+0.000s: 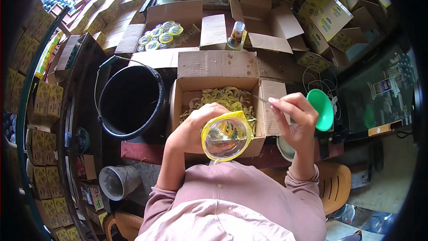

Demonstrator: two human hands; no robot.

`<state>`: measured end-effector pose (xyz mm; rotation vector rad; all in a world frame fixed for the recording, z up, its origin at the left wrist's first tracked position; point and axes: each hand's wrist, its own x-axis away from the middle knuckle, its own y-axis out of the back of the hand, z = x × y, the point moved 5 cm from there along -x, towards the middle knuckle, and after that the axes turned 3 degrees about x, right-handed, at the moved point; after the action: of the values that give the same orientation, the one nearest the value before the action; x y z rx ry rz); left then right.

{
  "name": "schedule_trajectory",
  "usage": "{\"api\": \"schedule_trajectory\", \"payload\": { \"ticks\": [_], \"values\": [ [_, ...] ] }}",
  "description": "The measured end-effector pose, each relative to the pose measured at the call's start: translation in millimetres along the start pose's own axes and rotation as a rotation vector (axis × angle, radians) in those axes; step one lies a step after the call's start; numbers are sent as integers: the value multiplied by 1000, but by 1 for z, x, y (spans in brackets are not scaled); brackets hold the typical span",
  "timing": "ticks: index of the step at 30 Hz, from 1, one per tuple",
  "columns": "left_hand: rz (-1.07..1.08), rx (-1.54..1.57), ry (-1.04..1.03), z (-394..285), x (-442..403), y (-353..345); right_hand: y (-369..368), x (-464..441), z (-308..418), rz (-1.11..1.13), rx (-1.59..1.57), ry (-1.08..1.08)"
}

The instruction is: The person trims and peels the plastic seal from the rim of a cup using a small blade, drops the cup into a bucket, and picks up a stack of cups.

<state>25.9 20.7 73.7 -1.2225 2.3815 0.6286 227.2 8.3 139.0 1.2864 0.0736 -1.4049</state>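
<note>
My left hand (191, 130) is closed around a clear plastic container (226, 137) with a yellow wrap along its edge, held tilted above the carton's near side. The thumb and forefinger of my right hand (298, 118) pinch a thin, narrow tool (260, 98), apart from the container; whether it is a blade I cannot tell. Beneath both hands stands an open cardboard carton (218, 64) on the table. Yellow and pale scraps of film (225, 97) lie heaped inside it, partly hidden by my left hand and the container.
A black bucket (158, 107) stands left of the carton, and a green bowl (320, 110) at the right. Behind are a carton of yellow-lidded containers (165, 35), a patterned jar (236, 35) and another open carton (285, 22). A grey bucket (117, 182) sits low at left.
</note>
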Motion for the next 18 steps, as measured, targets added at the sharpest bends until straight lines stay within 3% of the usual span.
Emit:
{"api": "schedule_trajectory", "payload": {
  "ticks": [4,11,14,15,18],
  "values": [
    [-27,-5,-24,-6,-3,0,4,3,24,-111,138,275],
    [-200,-135,27,-1,-1,8,3,9,24,-145,109,296],
    [-347,-202,128,1,2,8,-5,12,26,-233,-169,100],
    [-358,-313,112,3,4,10,-10,13,26,-167,-187,120],
    [-446,-455,148,9,7,12,-29,17,21,-123,-232,-167]
  ]
}}
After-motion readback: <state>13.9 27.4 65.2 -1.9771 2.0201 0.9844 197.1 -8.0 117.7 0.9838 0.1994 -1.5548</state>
